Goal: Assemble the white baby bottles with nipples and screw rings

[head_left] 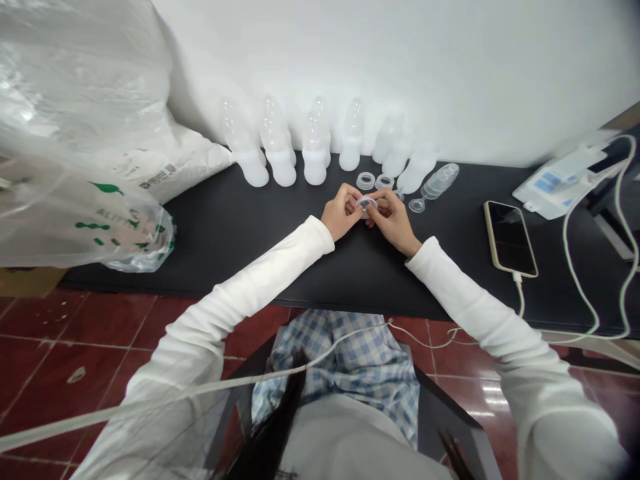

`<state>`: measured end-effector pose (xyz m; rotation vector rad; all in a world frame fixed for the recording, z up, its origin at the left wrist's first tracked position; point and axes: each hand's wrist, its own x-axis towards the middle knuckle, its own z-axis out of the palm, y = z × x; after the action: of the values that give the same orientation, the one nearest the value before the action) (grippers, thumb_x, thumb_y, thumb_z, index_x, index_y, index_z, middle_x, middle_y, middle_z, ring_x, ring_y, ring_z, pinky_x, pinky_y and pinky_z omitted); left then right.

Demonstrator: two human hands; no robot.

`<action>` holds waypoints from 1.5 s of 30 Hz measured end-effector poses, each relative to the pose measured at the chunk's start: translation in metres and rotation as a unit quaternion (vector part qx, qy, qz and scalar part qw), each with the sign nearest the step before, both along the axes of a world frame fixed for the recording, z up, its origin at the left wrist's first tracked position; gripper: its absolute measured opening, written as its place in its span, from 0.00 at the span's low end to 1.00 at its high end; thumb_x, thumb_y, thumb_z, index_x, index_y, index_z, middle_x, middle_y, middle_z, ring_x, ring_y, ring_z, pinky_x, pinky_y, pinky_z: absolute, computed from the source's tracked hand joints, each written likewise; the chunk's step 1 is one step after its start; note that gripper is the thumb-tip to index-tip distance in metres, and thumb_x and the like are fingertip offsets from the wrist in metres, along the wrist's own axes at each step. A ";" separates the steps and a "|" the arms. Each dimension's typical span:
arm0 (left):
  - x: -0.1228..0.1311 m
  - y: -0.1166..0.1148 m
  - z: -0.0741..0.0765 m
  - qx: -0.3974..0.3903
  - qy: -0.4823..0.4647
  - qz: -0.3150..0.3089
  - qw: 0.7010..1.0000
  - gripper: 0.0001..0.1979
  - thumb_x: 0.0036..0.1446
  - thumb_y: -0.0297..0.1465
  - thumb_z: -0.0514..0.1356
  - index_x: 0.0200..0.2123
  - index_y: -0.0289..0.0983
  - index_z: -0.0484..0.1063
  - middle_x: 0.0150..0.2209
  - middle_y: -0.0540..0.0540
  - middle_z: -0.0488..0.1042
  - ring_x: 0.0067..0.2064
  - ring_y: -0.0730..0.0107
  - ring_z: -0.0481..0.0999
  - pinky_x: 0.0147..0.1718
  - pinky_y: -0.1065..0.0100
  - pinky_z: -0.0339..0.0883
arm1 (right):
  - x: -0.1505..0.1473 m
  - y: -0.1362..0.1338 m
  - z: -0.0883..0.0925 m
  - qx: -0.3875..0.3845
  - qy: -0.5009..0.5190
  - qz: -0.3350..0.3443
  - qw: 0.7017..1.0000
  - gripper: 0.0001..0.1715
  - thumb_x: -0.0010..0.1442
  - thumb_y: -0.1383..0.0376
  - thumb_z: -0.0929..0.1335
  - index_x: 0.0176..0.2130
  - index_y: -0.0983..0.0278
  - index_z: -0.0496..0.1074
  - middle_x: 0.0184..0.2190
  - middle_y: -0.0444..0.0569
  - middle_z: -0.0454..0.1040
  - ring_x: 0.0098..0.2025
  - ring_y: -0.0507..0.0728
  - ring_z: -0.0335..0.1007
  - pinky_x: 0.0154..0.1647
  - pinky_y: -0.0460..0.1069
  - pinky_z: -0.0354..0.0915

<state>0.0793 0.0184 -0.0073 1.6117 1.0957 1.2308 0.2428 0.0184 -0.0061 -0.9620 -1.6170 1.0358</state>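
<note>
Over the black table, my left hand point(342, 213) and my right hand point(396, 220) meet with their fingers closed around one translucent bottle collar ring point(367, 204). A paler piece shows in the ring's middle, perhaps a teat; the fingers partly cover it. Just beyond the hands lie two loose collar rings, a left one point(365, 180) and a right one point(384, 182). A small clear flanged piece point(417, 205), teat-like, rests right of my right hand, near a clear stacked cap point(440, 182). Another small clear piece is half hidden behind my right fingers.
Several white bottles with clear domed caps point(283, 163) stand along the wall. Large plastic bags point(125, 220) bulge over the table's left side. At right are a phone point(511, 239) on a charging cable, a white-and-blue box point(560, 180) and looping white cords point(570, 253).
</note>
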 end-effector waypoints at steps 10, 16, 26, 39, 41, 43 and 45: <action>-0.003 0.004 -0.004 -0.002 -0.082 -0.027 0.996 0.14 0.58 0.35 0.67 0.41 0.41 0.65 0.31 0.53 0.74 0.31 0.76 0.76 0.34 0.72 0.71 | 0.004 0.000 0.001 -0.017 0.039 0.038 0.998 0.34 0.56 0.40 0.73 0.53 0.52 0.63 0.33 0.42 0.72 0.33 0.54 0.73 0.35 0.52 0.75; -0.004 0.008 -0.002 0.022 -0.101 -0.035 0.994 0.11 0.55 0.32 0.68 0.39 0.39 0.69 0.39 0.50 0.76 0.35 0.78 0.77 0.38 0.73 0.72 | 0.007 0.000 0.009 -0.030 0.041 0.075 0.996 0.24 0.59 0.43 0.72 0.47 0.55 0.72 0.36 0.43 0.73 0.35 0.51 0.70 0.35 0.48 0.72; 0.006 0.028 0.000 0.055 -0.031 -0.012 0.998 0.12 0.65 0.27 0.55 0.52 0.39 0.66 0.50 0.42 0.79 0.53 0.68 0.80 0.56 0.62 0.72 | 0.009 -0.001 0.008 0.082 0.032 -0.082 0.993 0.25 0.54 0.47 0.77 0.42 0.56 0.69 0.41 0.45 0.72 0.36 0.53 0.70 0.37 0.51 0.71; 0.080 0.191 -0.014 0.056 0.189 0.100 0.975 0.31 0.72 0.40 0.43 0.71 0.29 0.47 0.65 0.37 0.69 0.73 0.54 0.50 0.68 0.42 0.52 | 0.047 0.020 0.018 0.266 0.028 -0.341 0.901 0.22 0.65 0.46 0.68 0.47 0.57 0.63 0.41 0.47 0.65 0.37 0.54 0.69 0.42 0.55 0.70; 0.084 0.197 -0.016 0.054 0.237 0.109 0.964 0.32 0.73 0.43 0.41 0.71 0.29 0.47 0.62 0.39 0.72 0.72 0.56 0.53 0.66 0.44 0.54 | 0.048 0.021 0.016 0.266 0.036 -0.335 0.903 0.21 0.66 0.46 0.66 0.48 0.57 0.62 0.41 0.47 0.65 0.38 0.54 0.70 0.41 0.54 0.69; 0.087 0.199 -0.016 0.062 0.270 0.128 0.952 0.32 0.74 0.42 0.40 0.71 0.26 0.43 0.64 0.36 0.70 0.69 0.57 0.57 0.65 0.48 0.56 | 0.050 0.023 0.014 0.265 0.036 -0.339 0.902 0.20 0.67 0.46 0.65 0.48 0.57 0.61 0.41 0.47 0.65 0.38 0.55 0.70 0.40 0.54 0.69; 0.090 0.198 -0.015 0.075 0.277 0.144 0.947 0.32 0.74 0.40 0.43 0.70 0.24 0.43 0.65 0.31 0.67 0.66 0.57 0.62 0.64 0.50 0.57 | 0.053 0.026 0.012 0.263 0.031 -0.344 0.901 0.20 0.68 0.45 0.64 0.48 0.56 0.61 0.41 0.48 0.66 0.38 0.55 0.70 0.39 0.54 0.69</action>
<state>0.1694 0.2168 -0.0220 2.0381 1.6680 1.0835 0.2956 0.0444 0.0062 -0.9888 -1.2423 0.1235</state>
